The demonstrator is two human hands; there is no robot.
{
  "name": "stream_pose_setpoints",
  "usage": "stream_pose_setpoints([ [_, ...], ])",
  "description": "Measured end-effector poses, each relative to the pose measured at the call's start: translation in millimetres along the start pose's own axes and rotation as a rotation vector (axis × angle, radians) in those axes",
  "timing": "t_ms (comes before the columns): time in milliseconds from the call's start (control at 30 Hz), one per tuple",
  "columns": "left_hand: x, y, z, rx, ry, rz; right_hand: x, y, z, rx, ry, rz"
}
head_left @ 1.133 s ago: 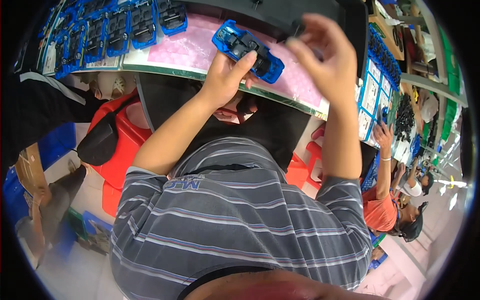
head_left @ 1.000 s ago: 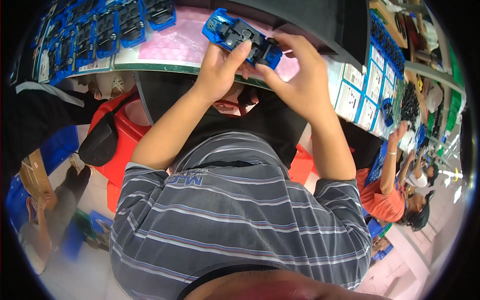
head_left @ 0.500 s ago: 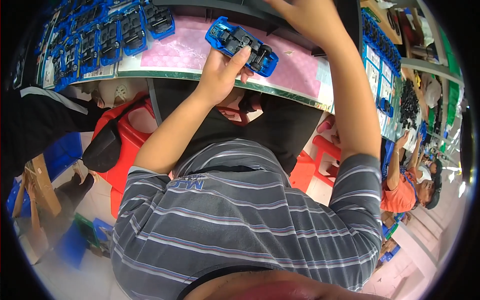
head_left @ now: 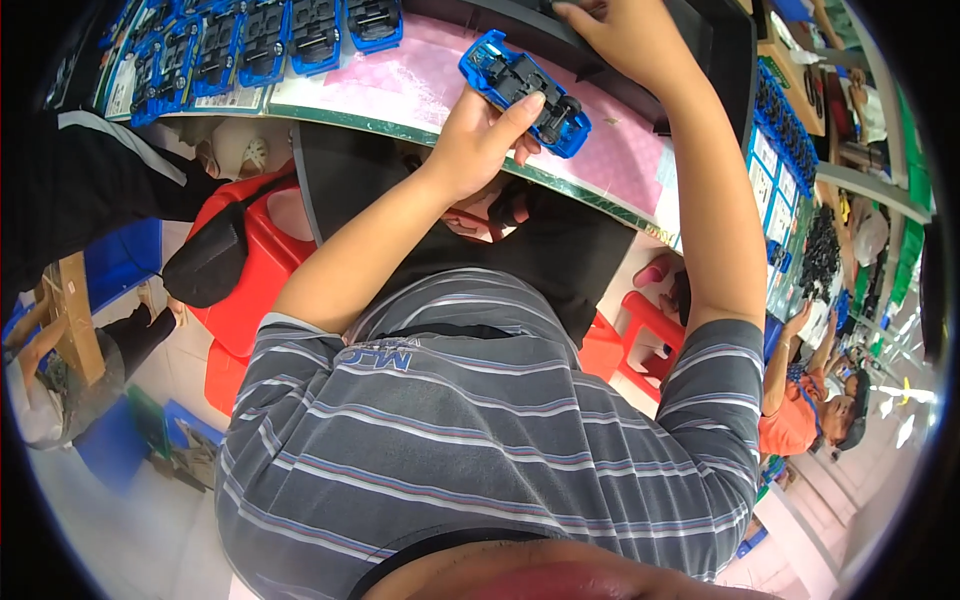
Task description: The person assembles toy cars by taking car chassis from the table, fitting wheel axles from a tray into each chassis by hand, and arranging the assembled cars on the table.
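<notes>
My left hand (head_left: 478, 140) is closed around a blue toy car (head_left: 527, 90), thumb pressed on its underside. The car's black base and wheels face up, and it is held over the pink mat. At the top edge, my right hand (head_left: 625, 35) reaches over a black tray (head_left: 715, 60). Its fingers are bent together at a small dark thing against the tray, too unclear to name. The picture's edge cuts off part of this hand.
Several upturned blue cars (head_left: 265, 45) stand in rows at the left of the table. More blue cars (head_left: 785, 130) lie to the right, beyond the tray. A red stool (head_left: 240, 260) is at the left, and a person in orange (head_left: 800, 410) works at the far right.
The view has shifted, so the table and car rows sit further right. My right hand has drawn back a little and its fingertips now show; my left hand still holds the car.
</notes>
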State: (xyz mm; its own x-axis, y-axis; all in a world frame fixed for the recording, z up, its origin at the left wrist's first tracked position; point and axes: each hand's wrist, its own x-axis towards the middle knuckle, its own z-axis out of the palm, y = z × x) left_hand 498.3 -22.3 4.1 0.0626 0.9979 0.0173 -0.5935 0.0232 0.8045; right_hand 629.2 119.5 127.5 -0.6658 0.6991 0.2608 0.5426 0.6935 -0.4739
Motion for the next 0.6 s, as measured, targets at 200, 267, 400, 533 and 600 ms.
stream_pose_setpoints([
  [200,3,0,4,0.049,-0.030,-0.019,23,62,15,-0.237,-0.149,0.029],
  [267,1,-1,2,0.051,-0.036,-0.006,26,67,22,-0.294,-0.172,0.096],
  [400,1,-4,2,0.032,-0.050,0.021,30,58,24,-0.320,-0.223,0.147],
  [533,2,-2,0,0.024,-0.029,-0.016,13,12,4,-0.246,0.077,0.125],
  [600,1,0,0,0.027,-0.017,-0.008,-12,-30,-8,0.036,0.291,0.205],
])
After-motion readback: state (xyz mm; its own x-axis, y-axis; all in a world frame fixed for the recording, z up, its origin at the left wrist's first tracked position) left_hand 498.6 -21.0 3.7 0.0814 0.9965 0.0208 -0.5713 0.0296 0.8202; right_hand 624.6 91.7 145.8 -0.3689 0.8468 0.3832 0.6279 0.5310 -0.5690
